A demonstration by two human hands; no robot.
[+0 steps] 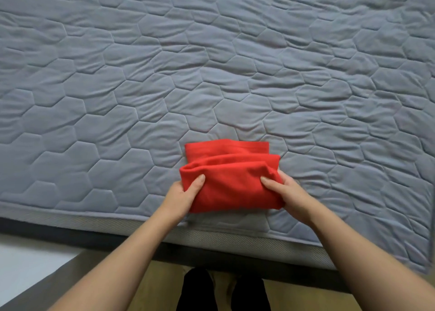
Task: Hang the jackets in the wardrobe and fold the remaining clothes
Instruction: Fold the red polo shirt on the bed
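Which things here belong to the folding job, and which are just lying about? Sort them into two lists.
Job in hand:
red garment, partly folded
left-hand grip and right-hand grip, each pinching one side of it

Just about:
mattress, grey and quilted, under the garment
bed frame
floor
legs of the person, in dark cloth

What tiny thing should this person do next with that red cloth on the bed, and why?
Probably press the folded red fabric garment flat on the grey quilted mattress. The left hand and right hand each pinch a near side of it, and its layers bulge loosely instead of lying flat.
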